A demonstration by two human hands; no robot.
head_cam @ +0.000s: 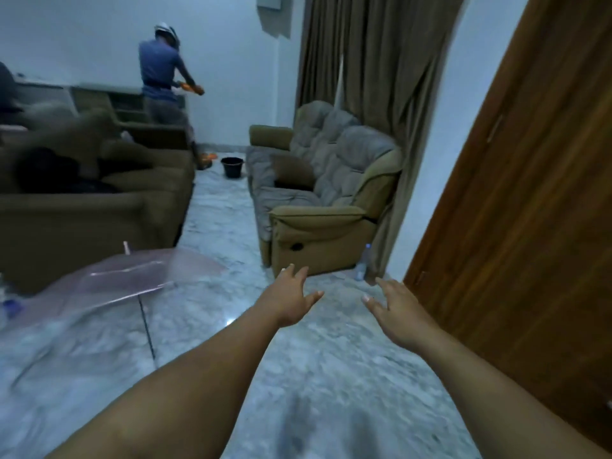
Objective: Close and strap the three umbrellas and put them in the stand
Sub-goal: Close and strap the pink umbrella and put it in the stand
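Note:
An open, see-through pink umbrella [129,279] lies on the marbled floor at the left, its dark shaft [147,329] pointing toward me. My left hand [291,299] is stretched out in front of me, fingers spread, holding nothing. Beside it, my right hand [394,309] is also out and empty, fingers apart. Both hands hang over bare floor, well to the right of the umbrella. No other umbrella shows, and I cannot pick out a stand for certain.
A brown sofa [82,213] stands at the left and a padded armchair [328,200] ahead. A wooden door [530,193] fills the right. A black bucket [232,167] sits far back, a plastic bottle [362,263] by the curtain. Another person [162,77] stands at the back.

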